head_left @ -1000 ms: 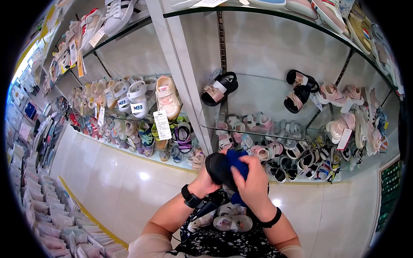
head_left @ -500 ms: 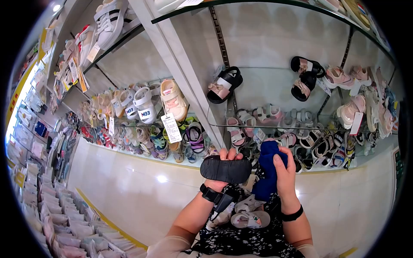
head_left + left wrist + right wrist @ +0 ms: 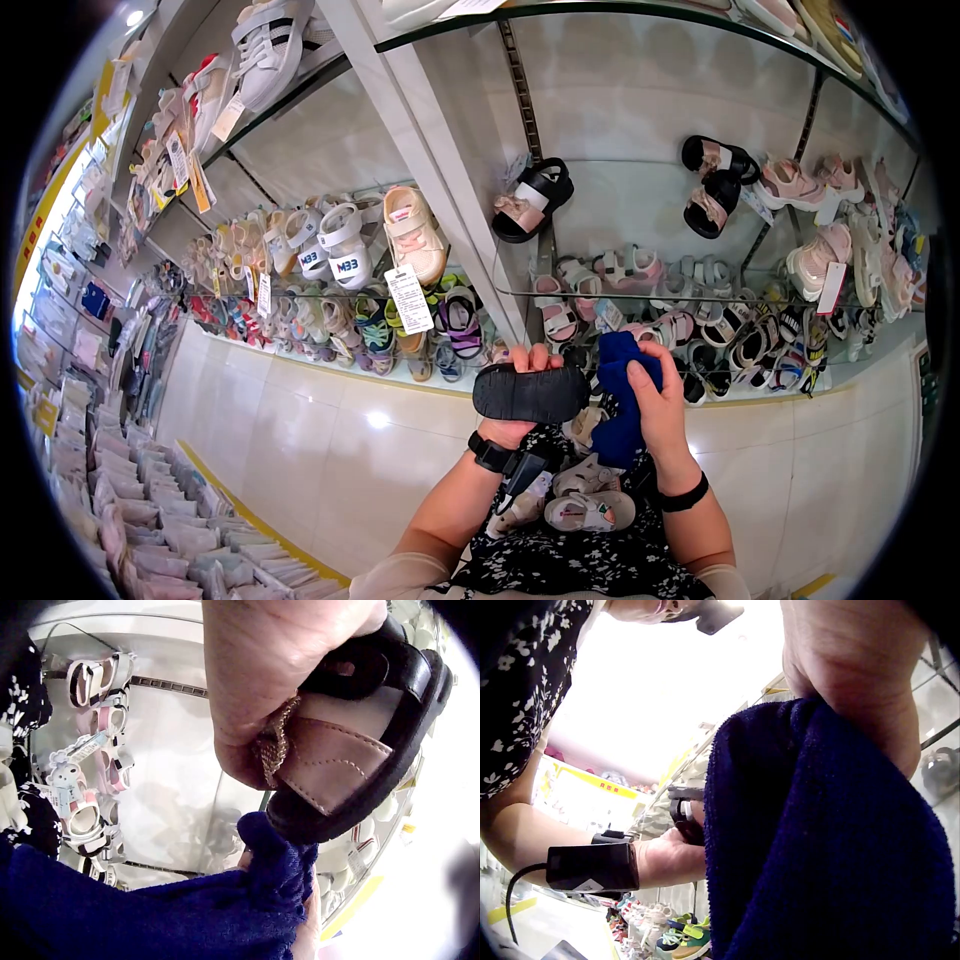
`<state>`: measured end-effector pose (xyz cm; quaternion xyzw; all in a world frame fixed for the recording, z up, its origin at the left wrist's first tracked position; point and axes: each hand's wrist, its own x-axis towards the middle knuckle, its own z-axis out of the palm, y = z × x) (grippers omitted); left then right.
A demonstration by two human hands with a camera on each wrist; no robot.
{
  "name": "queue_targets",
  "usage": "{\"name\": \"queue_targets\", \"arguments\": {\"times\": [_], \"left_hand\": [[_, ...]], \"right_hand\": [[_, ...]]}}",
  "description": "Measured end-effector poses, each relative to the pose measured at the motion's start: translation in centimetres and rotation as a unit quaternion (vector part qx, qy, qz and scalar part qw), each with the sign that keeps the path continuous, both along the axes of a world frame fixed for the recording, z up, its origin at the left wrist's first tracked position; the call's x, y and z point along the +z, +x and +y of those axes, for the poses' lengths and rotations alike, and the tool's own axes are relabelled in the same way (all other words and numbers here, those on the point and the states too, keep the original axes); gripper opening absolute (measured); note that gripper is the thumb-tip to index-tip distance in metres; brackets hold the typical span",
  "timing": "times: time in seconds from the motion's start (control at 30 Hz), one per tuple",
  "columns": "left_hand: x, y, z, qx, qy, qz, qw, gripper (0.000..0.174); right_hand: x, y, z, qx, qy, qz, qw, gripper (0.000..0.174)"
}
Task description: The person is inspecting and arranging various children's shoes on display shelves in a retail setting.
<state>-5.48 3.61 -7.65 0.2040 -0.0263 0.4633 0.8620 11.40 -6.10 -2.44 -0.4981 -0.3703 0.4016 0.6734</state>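
My left hand (image 3: 508, 431) grips a small black sandal (image 3: 530, 394), its fingers over the far edge and its ridged sole facing the head camera. In the left wrist view the sandal's upper shows a pinkish metallic strap (image 3: 337, 761) with a glittery trim under the hand. Just to the right, my right hand (image 3: 660, 405) pinches a dark blue cloth (image 3: 618, 430) between thumb and fingers, and the cloth hangs down. The cloth's top bunches close to the sandal's toe in the left wrist view. It fills much of the right wrist view, hiding the right fingers there.
Light sandals (image 3: 590, 510) lie at the person's lap. Ahead, glass shelves hold rows of children's shoes, with a similar black sandal (image 3: 533, 200) and a black pair (image 3: 720, 185) on the middle one. A white upright post (image 3: 430, 170) divides the shelves. Bagged goods (image 3: 140, 510) stand at lower left.
The hands were together with the cloth against the sandal. They have since moved apart, the cloth to the right, and the sandal has turned sole toward the head camera. Little differs over the last half second.
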Motion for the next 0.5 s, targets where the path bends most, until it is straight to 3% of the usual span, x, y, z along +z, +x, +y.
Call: {"name": "queue_targets", "arguments": {"times": [0.4,0.5], "left_hand": [[-1.0,-0.2,-0.2,0.016,-0.023,-0.008,1.0,0.019],[-1.4,-0.1,-0.5,0.016,-0.042,-0.016,0.999,0.017]], "right_hand": [[0.2,-1.0,-0.1,-0.001,0.0,-0.047,0.999,0.03],[2.3,-1.9,-0.4,-0.008,0.077,-0.29,0.954,0.031]]}}
